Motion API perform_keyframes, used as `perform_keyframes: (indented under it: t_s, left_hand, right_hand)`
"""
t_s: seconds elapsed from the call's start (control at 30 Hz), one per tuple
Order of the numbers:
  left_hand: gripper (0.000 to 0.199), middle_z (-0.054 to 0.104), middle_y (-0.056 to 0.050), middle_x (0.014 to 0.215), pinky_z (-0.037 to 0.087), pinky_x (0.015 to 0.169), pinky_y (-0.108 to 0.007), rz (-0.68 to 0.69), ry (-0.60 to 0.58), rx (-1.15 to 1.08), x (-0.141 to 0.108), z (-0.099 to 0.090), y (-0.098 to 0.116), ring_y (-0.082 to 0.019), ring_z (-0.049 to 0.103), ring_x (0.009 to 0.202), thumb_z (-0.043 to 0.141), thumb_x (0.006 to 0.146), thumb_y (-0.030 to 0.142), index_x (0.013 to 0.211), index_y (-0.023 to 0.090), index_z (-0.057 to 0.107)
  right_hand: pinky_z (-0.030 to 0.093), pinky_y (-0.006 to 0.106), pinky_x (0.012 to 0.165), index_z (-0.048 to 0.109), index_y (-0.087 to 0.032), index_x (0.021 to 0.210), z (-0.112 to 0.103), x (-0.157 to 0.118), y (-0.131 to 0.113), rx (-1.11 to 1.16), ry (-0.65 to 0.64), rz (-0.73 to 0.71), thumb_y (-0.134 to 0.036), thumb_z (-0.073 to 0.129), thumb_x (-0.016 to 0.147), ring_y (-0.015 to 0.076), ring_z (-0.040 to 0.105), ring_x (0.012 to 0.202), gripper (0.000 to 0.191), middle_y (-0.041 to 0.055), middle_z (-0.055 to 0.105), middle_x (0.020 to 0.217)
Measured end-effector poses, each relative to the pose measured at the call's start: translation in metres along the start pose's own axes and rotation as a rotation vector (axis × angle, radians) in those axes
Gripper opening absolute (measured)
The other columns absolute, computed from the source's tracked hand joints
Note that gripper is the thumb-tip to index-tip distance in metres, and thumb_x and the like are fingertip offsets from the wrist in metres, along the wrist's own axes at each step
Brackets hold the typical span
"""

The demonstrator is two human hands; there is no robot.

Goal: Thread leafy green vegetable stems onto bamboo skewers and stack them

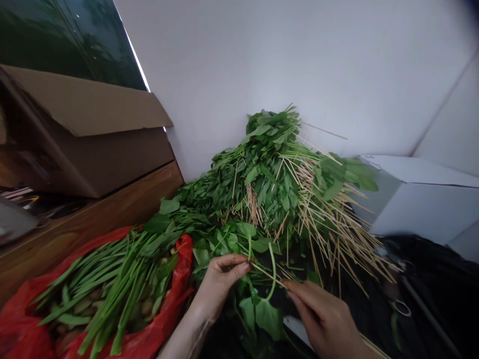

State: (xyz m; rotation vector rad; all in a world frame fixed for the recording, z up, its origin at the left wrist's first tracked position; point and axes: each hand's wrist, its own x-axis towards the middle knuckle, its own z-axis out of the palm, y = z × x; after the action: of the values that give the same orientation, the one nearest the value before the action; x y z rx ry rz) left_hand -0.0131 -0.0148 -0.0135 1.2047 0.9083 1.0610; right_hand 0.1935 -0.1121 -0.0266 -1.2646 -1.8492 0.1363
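Observation:
My left hand (220, 286) is closed in a pinch at the lower middle, with a green leaf stem (250, 244) at its fingertips. A thin wooden skewer (266, 272) runs between the fingertips of both hands. My right hand (329, 316) is closed round the skewer's other end. A curved green stem (274, 264) bends up by the skewer, and broad green leaves (267, 319) hang below. Whether the skewer pierces the stem, I cannot tell. Behind my hands rises a large heap of leafy greens (258, 184), with many bare skewer ends (337, 234) sticking out to the right.
A red plastic bag (183, 271) at the lower left holds long green stalks (127, 269). An open cardboard box (112, 154) sits on a wooden surface (149, 184). At the right are a white box (419, 204) and black plastic (422, 249). A white wall stands behind.

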Motion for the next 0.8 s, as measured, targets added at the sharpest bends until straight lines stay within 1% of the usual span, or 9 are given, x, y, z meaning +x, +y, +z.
perform_keyframes:
  t_s: [0.27,0.43,0.57,0.67,0.8]
  left_hand:
    - [0.015,0.073,-0.001,0.076,0.045,0.072,-0.019,-0.01,-0.019,-0.005,0.0,-0.001,-0.003,-0.011,0.061,0.072,0.082,0.065,0.032,0.074,0.021,0.077]
    - [0.016,0.073,0.0,0.075,0.045,0.07,-0.018,-0.004,-0.016,0.015,0.001,-0.002,-0.005,-0.01,0.06,0.071,0.082,0.064,0.032,0.074,0.021,0.077]
    - [0.017,0.071,0.0,0.07,0.044,0.065,-0.018,0.01,-0.028,0.016,0.001,-0.004,-0.006,-0.01,0.059,0.067,0.084,0.06,0.031,0.069,0.019,0.076]
    - [0.019,0.07,0.0,0.068,0.043,0.063,-0.017,-0.034,-0.054,-0.022,0.001,-0.006,-0.008,-0.009,0.058,0.064,0.086,0.057,0.03,0.068,0.018,0.076]
    - [0.019,0.07,0.001,0.069,0.042,0.064,-0.017,-0.123,-0.1,-0.095,-0.001,-0.006,-0.015,-0.008,0.057,0.063,0.085,0.059,0.03,0.071,0.019,0.076]
  right_hand:
    - [0.056,0.022,0.067,0.061,-0.023,0.112,0.0,-0.001,0.001,-0.019,-0.002,-0.027,-0.016,0.045,0.093,0.014,0.069,0.074,0.025,0.0037,0.07,0.086]
    - [0.057,0.024,0.07,0.063,-0.023,0.11,0.001,-0.001,0.001,-0.055,-0.014,-0.009,-0.017,0.044,0.094,0.0147,0.069,0.07,0.025,0.0035,0.069,0.082]
    - [0.058,0.025,0.069,0.063,-0.021,0.109,0.002,-0.002,0.0,-0.114,-0.003,-0.044,-0.018,0.042,0.094,0.0157,0.07,0.071,0.026,0.0049,0.07,0.083]
    - [0.058,0.025,0.067,0.063,-0.02,0.109,0.004,-0.005,-0.001,-0.146,0.014,-0.075,-0.018,0.041,0.094,0.016,0.07,0.069,0.026,0.0058,0.071,0.084]
    - [0.058,0.024,0.064,0.062,-0.02,0.11,0.01,-0.011,0.001,-0.159,0.017,-0.092,-0.018,0.041,0.095,0.0155,0.069,0.064,0.026,0.0058,0.072,0.083]
